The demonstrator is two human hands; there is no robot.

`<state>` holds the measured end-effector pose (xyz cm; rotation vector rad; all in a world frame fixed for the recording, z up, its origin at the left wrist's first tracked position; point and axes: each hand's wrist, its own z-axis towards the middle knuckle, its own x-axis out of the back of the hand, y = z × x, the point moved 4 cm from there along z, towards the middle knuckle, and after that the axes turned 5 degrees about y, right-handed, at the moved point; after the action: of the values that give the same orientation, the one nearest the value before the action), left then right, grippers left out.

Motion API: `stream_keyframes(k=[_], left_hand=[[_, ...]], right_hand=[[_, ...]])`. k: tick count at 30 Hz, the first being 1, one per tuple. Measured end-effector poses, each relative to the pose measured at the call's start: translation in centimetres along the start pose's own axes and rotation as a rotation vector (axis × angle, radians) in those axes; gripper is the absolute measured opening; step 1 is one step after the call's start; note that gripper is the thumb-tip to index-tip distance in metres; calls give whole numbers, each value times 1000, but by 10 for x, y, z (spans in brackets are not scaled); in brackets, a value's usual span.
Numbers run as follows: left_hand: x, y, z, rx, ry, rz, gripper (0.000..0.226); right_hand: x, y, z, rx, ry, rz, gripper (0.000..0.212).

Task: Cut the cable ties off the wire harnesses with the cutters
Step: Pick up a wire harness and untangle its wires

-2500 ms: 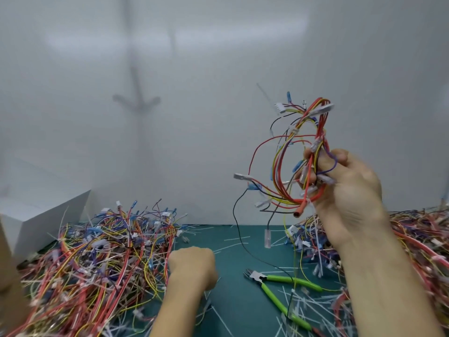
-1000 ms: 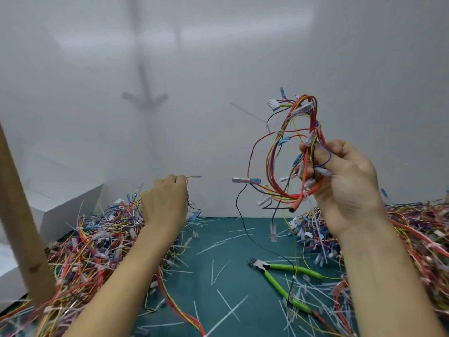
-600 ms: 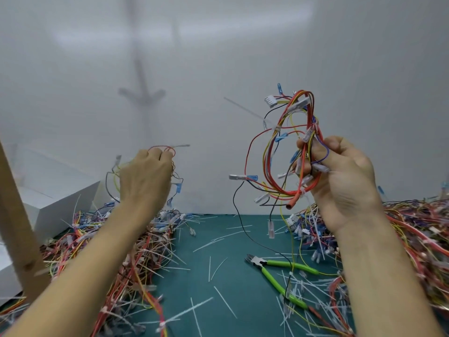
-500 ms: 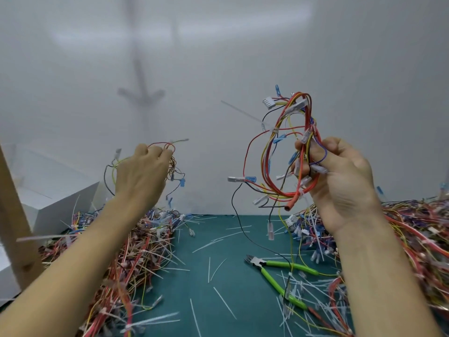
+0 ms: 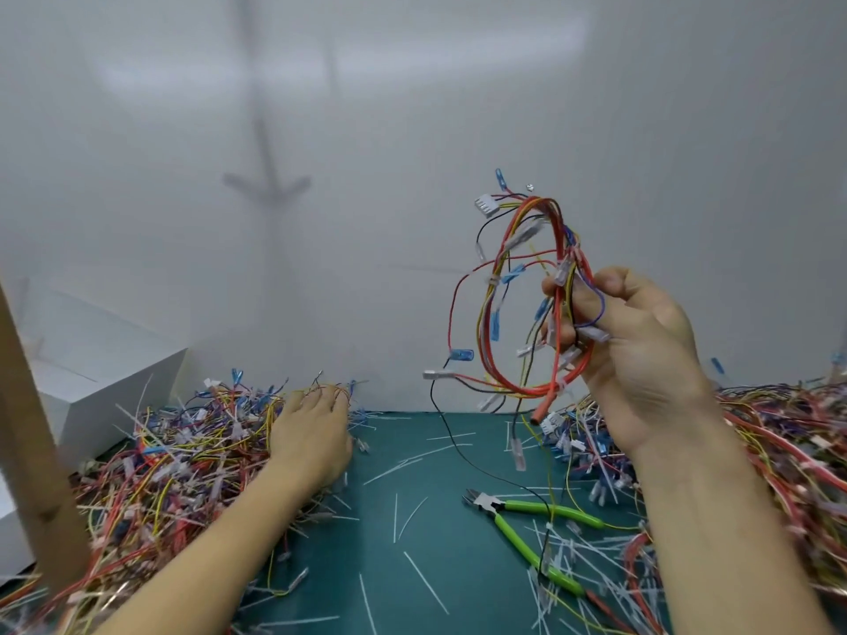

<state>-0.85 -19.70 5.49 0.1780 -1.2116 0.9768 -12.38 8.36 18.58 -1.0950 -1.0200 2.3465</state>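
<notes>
My right hand (image 5: 641,355) is raised at the right and grips a coiled wire harness (image 5: 497,286) of red, yellow and black wires with white and blue connectors; one black wire trails down to the mat. My left hand (image 5: 309,433) is low over the left pile of harnesses (image 5: 183,456), its fingers stretched out and touching the wires on top. The green-handled cutters (image 5: 527,520) lie on the teal mat (image 5: 412,456) between my arms, with neither hand on them.
A second big pile of harnesses (image 5: 779,451) lies behind my right arm. Several cut white ties (image 5: 424,579) are scattered on the mat. A white box (image 5: 105,382) and a wooden post (image 5: 32,474) stand at the left. A white wall closes off the back.
My left hand had lifted a small harness off the left pile; it has come back down onto the pile and its fingers have spread. My right hand holds its harness in about the same place.
</notes>
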Motion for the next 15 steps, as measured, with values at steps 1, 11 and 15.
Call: stream_keyframes(k=[1, 11, 15], left_hand=[[11, 4, 2, 25, 29, 46, 45], [43, 78, 6, 441, 170, -1236, 22], [2, 87, -30, 812, 279, -1651, 30]], right_hand=[[-2, 1, 0, 0, -13, -13, 29], [-14, 12, -2, 66, -75, -235, 36], [-11, 22, -1, 89, -34, -457, 36]])
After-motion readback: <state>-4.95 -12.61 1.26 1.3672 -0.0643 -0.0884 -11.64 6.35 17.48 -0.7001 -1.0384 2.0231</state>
